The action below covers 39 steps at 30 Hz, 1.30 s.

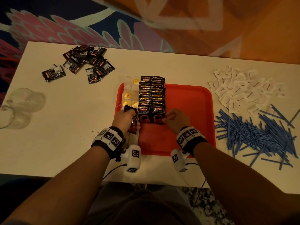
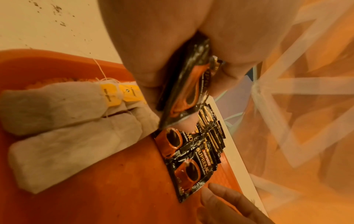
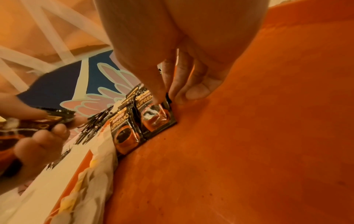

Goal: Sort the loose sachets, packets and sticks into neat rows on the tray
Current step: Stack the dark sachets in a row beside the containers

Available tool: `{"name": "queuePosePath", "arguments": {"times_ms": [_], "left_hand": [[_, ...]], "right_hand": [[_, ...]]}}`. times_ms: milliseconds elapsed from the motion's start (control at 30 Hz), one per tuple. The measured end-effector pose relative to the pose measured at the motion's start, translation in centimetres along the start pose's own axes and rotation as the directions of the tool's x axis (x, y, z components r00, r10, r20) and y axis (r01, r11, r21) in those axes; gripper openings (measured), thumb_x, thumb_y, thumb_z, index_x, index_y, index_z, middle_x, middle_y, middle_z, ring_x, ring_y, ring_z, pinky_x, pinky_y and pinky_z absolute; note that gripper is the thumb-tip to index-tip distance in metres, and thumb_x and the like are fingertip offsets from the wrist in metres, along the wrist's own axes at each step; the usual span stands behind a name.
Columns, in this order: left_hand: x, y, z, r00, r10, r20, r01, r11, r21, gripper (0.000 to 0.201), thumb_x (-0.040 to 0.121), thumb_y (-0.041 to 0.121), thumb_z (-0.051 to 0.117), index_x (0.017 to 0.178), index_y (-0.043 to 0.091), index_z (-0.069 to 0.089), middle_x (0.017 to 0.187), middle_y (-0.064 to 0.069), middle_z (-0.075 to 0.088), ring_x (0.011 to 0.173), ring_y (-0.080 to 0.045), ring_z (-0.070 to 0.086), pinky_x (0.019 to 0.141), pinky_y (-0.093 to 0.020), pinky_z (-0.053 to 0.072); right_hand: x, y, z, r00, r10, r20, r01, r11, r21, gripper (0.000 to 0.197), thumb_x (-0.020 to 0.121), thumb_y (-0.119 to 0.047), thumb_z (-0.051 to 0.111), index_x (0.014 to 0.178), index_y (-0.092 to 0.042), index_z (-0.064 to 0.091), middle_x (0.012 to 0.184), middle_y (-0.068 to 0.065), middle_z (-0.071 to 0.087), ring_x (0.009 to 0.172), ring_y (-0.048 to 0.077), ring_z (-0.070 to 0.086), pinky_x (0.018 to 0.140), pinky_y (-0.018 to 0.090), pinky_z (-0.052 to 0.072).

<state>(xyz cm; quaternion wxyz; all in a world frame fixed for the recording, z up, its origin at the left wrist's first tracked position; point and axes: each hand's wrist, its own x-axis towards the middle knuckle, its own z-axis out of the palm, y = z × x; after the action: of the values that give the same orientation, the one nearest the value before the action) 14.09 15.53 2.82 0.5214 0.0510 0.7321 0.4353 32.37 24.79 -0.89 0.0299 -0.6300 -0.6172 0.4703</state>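
Observation:
A red tray [image 1: 188,101] holds two rows of tea bags [image 1: 129,93] at its left edge and two rows of overlapping black coffee sachets [image 1: 151,95] beside them. My left hand [image 1: 127,117] grips a small stack of coffee sachets [image 2: 188,84] above the tray's front left, next to the tea bags [image 2: 57,121]. My right hand [image 1: 171,118] pinches the right edge of the front sachet [image 3: 157,116] in the right-hand row, thumb on top, fingers behind. That sachet lies flat on the tray [image 3: 249,144].
A loose pile of black sachets [image 1: 81,62] lies at the table's far left. White sachets [image 1: 243,90] and a heap of blue sticks [image 1: 259,135] lie right of the tray. Clear glass cups [image 1: 21,106] stand at the left edge.

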Motion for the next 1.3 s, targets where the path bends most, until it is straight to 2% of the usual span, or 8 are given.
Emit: {"name": "queuePosePath", "arguments": {"times_ms": [167, 333, 500, 567, 700, 1000, 1133, 1300], "left_hand": [[0.1, 0.0, -0.3, 0.995, 0.103, 0.007, -0.102, 0.994, -0.037, 0.012, 0.093, 0.012, 0.064, 0.102, 0.016, 0.071, 0.096, -0.011, 0.076, 0.086, -0.029, 0.074, 0.081, -0.046, 0.059], [-0.5, 0.8, 0.0, 0.994, 0.085, 0.075, -0.068, 0.975, -0.213, 0.027, 0.091, 0.007, 0.068, 0.118, 0.010, 0.066, 0.104, -0.012, 0.075, 0.093, -0.028, 0.073, 0.073, -0.040, 0.059], [-1.0, 1.7, -0.4, 0.991, 0.106, 0.083, -0.078, 0.957, -0.281, 0.030, 0.087, 0.012, 0.073, 0.116, 0.007, 0.068, 0.103, -0.013, 0.075, 0.095, -0.030, 0.073, 0.073, -0.039, 0.059], [-1.1, 1.9, -0.7, 0.991, 0.111, 0.079, -0.085, 0.957, -0.279, 0.028, 0.086, 0.012, 0.074, 0.113, 0.006, 0.069, 0.102, -0.015, 0.075, 0.094, -0.031, 0.072, 0.079, -0.042, 0.059], [-1.2, 1.2, -1.2, 0.993, 0.098, 0.069, -0.078, 0.964, -0.254, 0.021, 0.089, 0.009, 0.069, 0.110, 0.007, 0.069, 0.099, -0.015, 0.074, 0.086, -0.028, 0.073, 0.064, -0.033, 0.056], [-1.2, 0.2, -2.5, 0.989, 0.064, 0.135, -0.042, 0.986, -0.161, 0.021, 0.090, 0.018, 0.071, 0.108, 0.007, 0.070, 0.108, -0.019, 0.073, 0.099, -0.036, 0.071, 0.078, -0.042, 0.055], [-0.8, 0.0, -2.9, 0.994, 0.051, 0.101, -0.031, 0.982, -0.187, 0.019, 0.088, 0.014, 0.072, 0.106, 0.009, 0.071, 0.101, -0.015, 0.075, 0.089, -0.031, 0.072, 0.067, -0.036, 0.055], [-0.8, 0.0, -3.9, 0.999, 0.030, -0.044, -0.039, 0.977, -0.212, 0.017, 0.096, 0.021, 0.063, 0.086, 0.009, 0.068, 0.066, -0.007, 0.063, 0.053, -0.018, 0.055, 0.053, -0.031, 0.046]], "right_hand": [[-1.2, -1.5, 0.1, 0.995, -0.100, 0.007, 0.100, 0.995, 0.006, 0.016, 0.088, -0.039, 0.068, 0.095, -0.026, 0.062, 0.087, -0.016, 0.061, 0.082, -0.001, 0.057, 0.068, 0.017, 0.046], [-3.8, -5.2, 1.4, 0.928, -0.228, 0.295, 0.159, 0.958, 0.239, 0.017, 0.091, -0.034, 0.067, 0.091, -0.017, 0.066, 0.094, 0.006, 0.071, 0.079, 0.014, 0.066, 0.062, 0.023, 0.051], [-4.3, -6.1, 2.0, 0.926, -0.315, 0.206, 0.276, 0.940, 0.199, 0.015, 0.084, -0.020, 0.075, 0.078, -0.030, 0.066, 0.084, -0.006, 0.069, 0.085, 0.017, 0.068, 0.078, 0.034, 0.056], [-4.3, -6.1, 2.0, 0.929, -0.326, 0.173, 0.296, 0.938, 0.180, 0.007, 0.082, -0.020, 0.077, 0.083, -0.025, 0.071, 0.085, -0.009, 0.068, 0.087, 0.012, 0.066, 0.081, 0.031, 0.054], [-4.7, -6.2, 2.5, 0.924, -0.357, 0.136, 0.340, 0.931, 0.133, 0.016, 0.079, -0.019, 0.080, 0.094, -0.015, 0.077, 0.087, -0.006, 0.072, 0.084, 0.010, 0.067, 0.081, 0.028, 0.054], [-5.6, -5.3, 3.3, 0.933, -0.325, 0.156, 0.310, 0.944, 0.111, 0.018, 0.078, -0.015, 0.081, 0.094, -0.012, 0.076, 0.073, -0.016, 0.059, 0.063, -0.003, 0.051, 0.054, 0.006, 0.038], [-5.2, -4.7, 3.9, 0.936, -0.305, 0.175, 0.300, 0.952, 0.059, 0.011, 0.081, -0.016, 0.079, 0.092, -0.015, 0.076, 0.074, -0.017, 0.060, 0.063, -0.007, 0.053, 0.055, 0.003, 0.038], [-3.8, -2.5, 4.5, 0.975, -0.152, 0.161, 0.172, 0.978, -0.120, 0.017, 0.088, -0.023, 0.072, 0.103, -0.015, 0.073, 0.087, -0.008, 0.061, 0.080, 0.007, 0.056, 0.065, 0.015, 0.040]]}}
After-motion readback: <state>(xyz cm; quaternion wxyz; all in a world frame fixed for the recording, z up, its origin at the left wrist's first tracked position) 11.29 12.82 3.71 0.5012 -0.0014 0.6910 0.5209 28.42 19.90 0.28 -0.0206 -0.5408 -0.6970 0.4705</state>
